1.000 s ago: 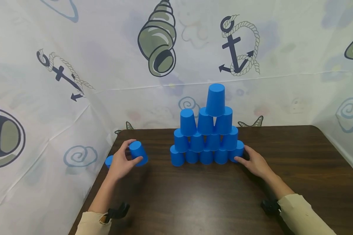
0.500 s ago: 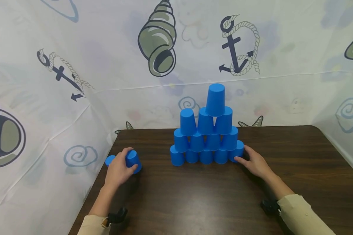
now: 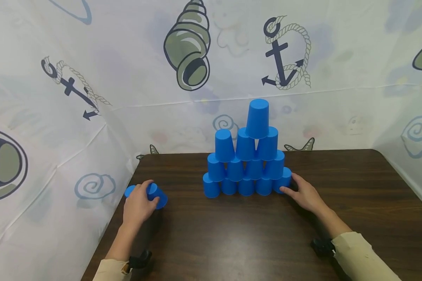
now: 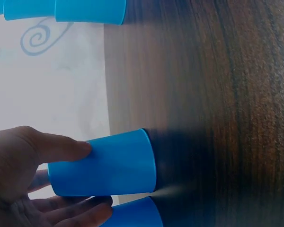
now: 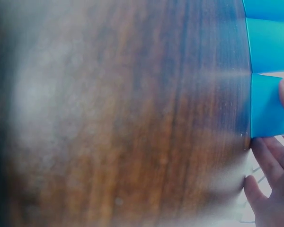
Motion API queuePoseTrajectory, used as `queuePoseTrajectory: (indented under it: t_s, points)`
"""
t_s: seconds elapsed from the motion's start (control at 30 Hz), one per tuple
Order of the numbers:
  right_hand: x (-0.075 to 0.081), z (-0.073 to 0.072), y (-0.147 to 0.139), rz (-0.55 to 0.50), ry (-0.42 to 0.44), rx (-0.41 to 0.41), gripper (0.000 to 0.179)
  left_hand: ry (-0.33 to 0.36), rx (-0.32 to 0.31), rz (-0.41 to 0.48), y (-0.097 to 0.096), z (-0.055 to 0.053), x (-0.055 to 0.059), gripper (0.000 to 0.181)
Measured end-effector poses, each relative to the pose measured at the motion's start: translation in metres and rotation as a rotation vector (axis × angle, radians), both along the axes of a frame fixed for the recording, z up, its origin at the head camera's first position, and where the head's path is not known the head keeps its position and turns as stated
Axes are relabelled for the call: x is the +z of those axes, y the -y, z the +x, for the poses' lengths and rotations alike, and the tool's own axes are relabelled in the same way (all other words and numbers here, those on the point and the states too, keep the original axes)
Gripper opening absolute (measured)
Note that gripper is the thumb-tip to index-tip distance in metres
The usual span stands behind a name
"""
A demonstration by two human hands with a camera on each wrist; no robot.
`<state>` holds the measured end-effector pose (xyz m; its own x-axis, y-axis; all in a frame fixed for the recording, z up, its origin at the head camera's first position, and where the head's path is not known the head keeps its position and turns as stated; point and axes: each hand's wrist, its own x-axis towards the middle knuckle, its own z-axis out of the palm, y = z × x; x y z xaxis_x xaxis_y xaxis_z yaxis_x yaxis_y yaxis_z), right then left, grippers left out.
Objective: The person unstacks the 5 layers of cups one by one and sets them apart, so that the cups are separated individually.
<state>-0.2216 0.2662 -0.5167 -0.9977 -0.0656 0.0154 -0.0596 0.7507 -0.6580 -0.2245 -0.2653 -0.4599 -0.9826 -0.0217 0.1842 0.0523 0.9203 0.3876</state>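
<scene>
My left hand (image 3: 138, 205) is at the table's left side, its thumb and fingers round an upside-down blue cup (image 3: 156, 196). In the left wrist view the rim of that cup (image 4: 104, 163) is down at the tabletop, with the thumb on its near side. Another blue cup (image 4: 137, 213) stands close beside it, partly hidden by my fingers. A pyramid of upside-down blue cups (image 3: 246, 152) rises right of centre, with a single cup (image 3: 258, 119) on top. My right hand (image 3: 305, 195) holds the rightmost bottom cup (image 5: 270, 106) between thumb and fingers.
The dark wooden table (image 3: 232, 238) meets a pale cloth backdrop (image 3: 137, 50) printed with shells and anchors at the back and sides. A black wrist camera (image 3: 140, 259) is worn on the left forearm, another black camera (image 3: 322, 248) on the right.
My left hand has brought its blue cup down and to the left, onto the table next to the other loose cup. My right hand and the pyramid have stayed in place.
</scene>
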Motion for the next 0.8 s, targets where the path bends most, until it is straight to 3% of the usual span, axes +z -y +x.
queuePoseTrajectory:
  t_s: [0.27, 0.8]
  points:
    - [-0.0004, 0.001, -0.0002, -0.01, -0.026, 0.014, 0.077, 0.036, 0.024, -0.012, 0.0013, 0.0006, 0.003, 0.067]
    - [0.0011, 0.0003, 0.0008, -0.014, -0.013, 0.014, 0.077, 0.018, 0.035, -0.014, 0.0075, 0.0015, 0.0023, 0.071]
